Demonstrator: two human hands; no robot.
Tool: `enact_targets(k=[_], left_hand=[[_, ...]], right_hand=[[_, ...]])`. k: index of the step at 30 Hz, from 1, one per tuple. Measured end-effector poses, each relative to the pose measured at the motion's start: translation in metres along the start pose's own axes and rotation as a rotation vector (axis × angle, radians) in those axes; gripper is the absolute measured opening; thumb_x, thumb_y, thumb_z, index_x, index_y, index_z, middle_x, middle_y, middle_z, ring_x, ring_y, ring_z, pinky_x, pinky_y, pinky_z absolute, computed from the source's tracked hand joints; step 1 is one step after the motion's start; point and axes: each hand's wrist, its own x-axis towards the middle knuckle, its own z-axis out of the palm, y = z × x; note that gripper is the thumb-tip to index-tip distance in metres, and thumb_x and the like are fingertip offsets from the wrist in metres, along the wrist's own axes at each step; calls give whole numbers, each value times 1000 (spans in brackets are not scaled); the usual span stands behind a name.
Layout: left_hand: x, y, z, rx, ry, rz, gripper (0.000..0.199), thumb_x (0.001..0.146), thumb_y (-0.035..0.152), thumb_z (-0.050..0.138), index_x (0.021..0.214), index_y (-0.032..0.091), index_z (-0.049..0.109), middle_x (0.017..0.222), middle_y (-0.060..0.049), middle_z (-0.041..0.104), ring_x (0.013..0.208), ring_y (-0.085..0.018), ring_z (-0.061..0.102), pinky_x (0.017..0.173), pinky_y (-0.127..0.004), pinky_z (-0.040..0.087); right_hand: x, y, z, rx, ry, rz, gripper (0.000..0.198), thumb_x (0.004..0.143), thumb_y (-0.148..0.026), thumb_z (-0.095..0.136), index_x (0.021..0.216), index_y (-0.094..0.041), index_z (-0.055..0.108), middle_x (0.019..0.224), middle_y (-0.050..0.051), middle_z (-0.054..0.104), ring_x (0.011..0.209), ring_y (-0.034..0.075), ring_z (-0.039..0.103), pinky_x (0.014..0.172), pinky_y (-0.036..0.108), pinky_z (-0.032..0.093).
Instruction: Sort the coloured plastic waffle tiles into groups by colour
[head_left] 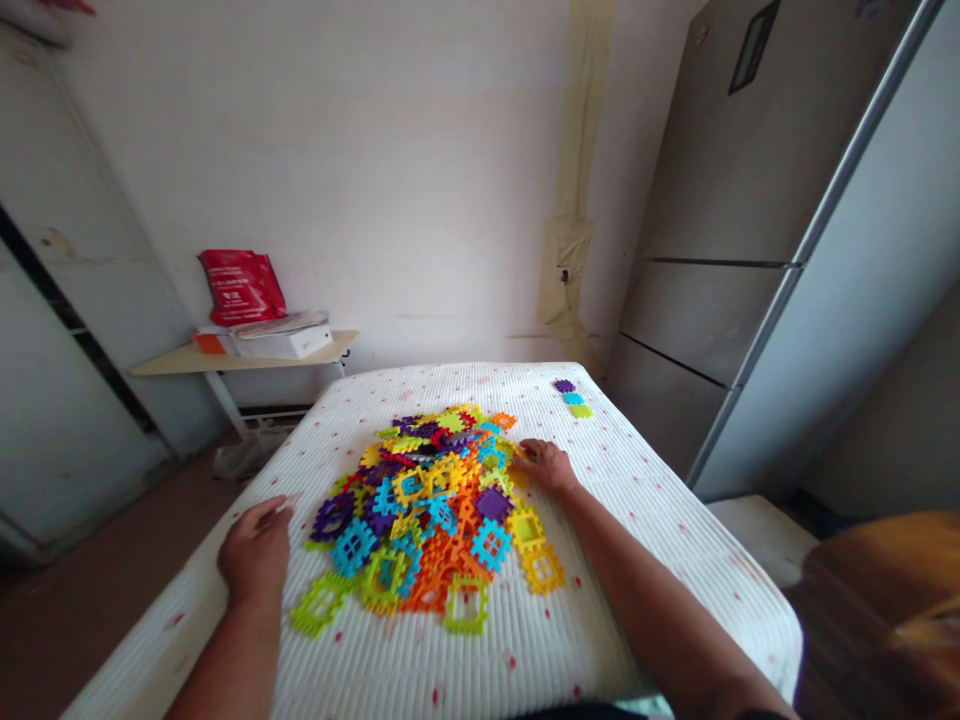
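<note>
A heap of bright plastic interlocking building pieces lies on the bed-like padded surface. It mixes orange, yellow, blue, green and purple squares, many with window-like cutouts. My right hand is at the heap's right edge, fingers curled down onto a yellow building piece, which they partly cover. To the left of the heap, my left hand hovers with its fingers loosely apart and nothing visible in them. A purple, a blue and a green piece sit in a row at the far right.
The white quilted cover has small red marks. Behind to the left, a narrow table bears a white box and a red bag. A grey refrigerator stands at the right, beyond the cover's edge.
</note>
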Motion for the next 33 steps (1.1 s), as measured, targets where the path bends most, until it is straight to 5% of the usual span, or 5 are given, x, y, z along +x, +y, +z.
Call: enact_targets(k=[16,33], left_hand=[[-3,10,-5,33,-91,-78,35,66,33,56,95,15,68,84,-6,67,82,-23,61,83,-35,47],[-11,30,-12,91,-130,-65,35,68,32,53,94,14,68,88,-7,67,83,-22,62,82,-33,47]], right_hand=[[7,-3,-5,135,-34,159,40,93,-45,34,109,-25,64,108,4,68,101,20,61,82,27,42],[5,-9,6,165,59,163,41,75,-46,61,111,-25,63,101,4,70,95,22,62,81,32,43]])
